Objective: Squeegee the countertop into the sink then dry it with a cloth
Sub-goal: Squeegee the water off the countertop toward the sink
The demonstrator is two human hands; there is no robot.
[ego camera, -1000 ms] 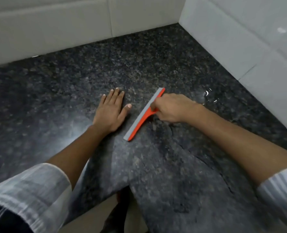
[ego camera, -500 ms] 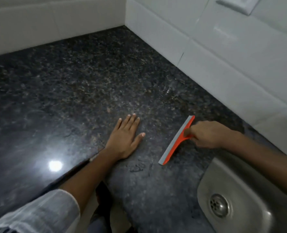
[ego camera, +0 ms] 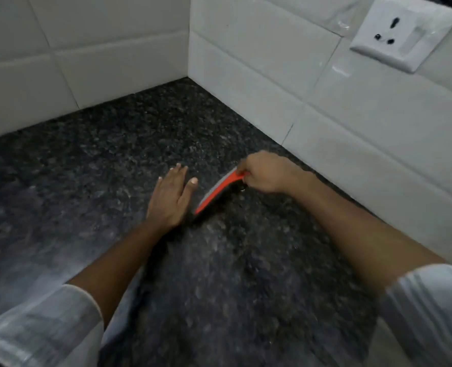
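**Squeegee stage in hand; drying not begun**

Nearest the camera, two pale rolled sleeves frame the near edge of the dark speckled counter, and both forearms reach out over it toward the far corner. The stone between the arms looks dull and smeared, though motion blur makes it hard to say whether that is a film of water or only glare.

Further out, the left hand lies flat on the counter, fingers straight and together, thumb spread, holding nothing; it seems to serve as a brace. Just beside it on the right, the orange squeegee stands with its grey blade edge down on the stone, set on a slant and pointing toward the far corner. The right hand is curled tight around the squeegee's handle at its far end, close to the right-hand wall.

Beyond them the counter's far corner meets the white wall tiles, with a wall socket high on the right.

Neither the sink nor a cloth is in sight. My judgement: the squeegee passes are under way, with the corner area being worked, and the whole drying step is left.
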